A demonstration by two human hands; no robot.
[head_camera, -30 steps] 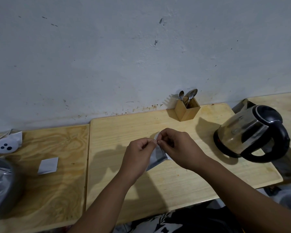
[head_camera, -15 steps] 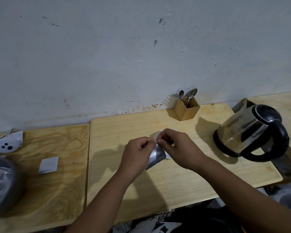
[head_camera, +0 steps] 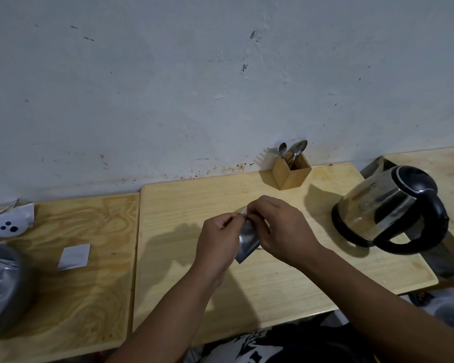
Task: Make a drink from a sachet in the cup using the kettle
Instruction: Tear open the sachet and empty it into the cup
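A: In the middle of the near board (head_camera: 273, 297), what have the hands got?

B: A small silvery sachet (head_camera: 247, 243), held just above the wood. The left hand (head_camera: 218, 242) and the right hand (head_camera: 283, 231) are both closed in a pinch on its top edge, fingertips almost meeting, and the rest of it hangs down between them.

A: How will it handle?

B: Light and limp, I'd judge, with a slick foil skin. Gripping close on either side of the tear line looks right; a loose hold might slip or spill the powder.

A: And the kettle?

B: The kettle (head_camera: 388, 208) sits to the right, shiny rounded steel with a black lid and handle. Likely heavy if full, so take it by the handle.

A: The cup?

B: I can't make one out. Spoons stand in a square wooden holder (head_camera: 290, 172) by the far wall.
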